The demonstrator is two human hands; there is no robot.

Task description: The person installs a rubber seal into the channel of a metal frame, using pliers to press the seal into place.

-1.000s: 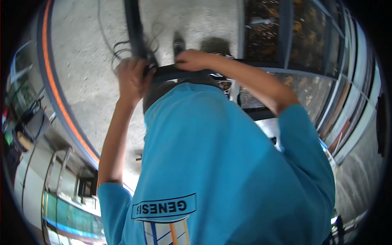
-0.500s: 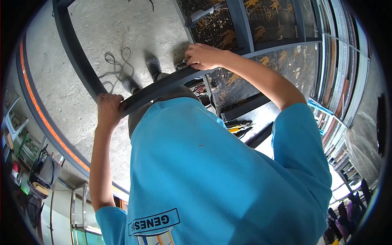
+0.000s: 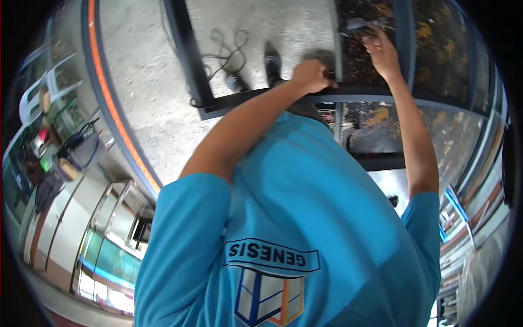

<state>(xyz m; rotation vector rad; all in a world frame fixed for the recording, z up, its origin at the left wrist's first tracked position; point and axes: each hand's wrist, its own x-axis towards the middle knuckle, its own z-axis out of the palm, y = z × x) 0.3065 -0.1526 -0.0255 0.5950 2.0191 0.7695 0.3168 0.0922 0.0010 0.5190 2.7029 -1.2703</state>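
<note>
My left hand (image 3: 313, 76) has its fingers curled over the near bar of a dark grey metal frame (image 3: 248, 99), in front of my waist. At the upper right, my right hand (image 3: 382, 53) reaches over the frame with fingers extended. Its fingertips are right at a grey, elongated tool (image 3: 359, 24), which lies on a dark board printed with gold figures (image 3: 433, 38). The fingers partly overlap the tool, and its exact kind is unclear.
A thin cord (image 3: 226, 52) lies coiled on the concrete floor (image 3: 136, 60) by my shoes (image 3: 272, 62). An orange-striped bar (image 3: 103, 87) runs along the left. White chairs (image 3: 41, 95) and cluttered items stand beyond it. Long profiles (image 3: 485, 163) are stacked at the right.
My left hand has slid from the frame's left corner to the right along the bar. My right hand has left the bar and reached forward to the grey tool. The view has shifted.
</note>
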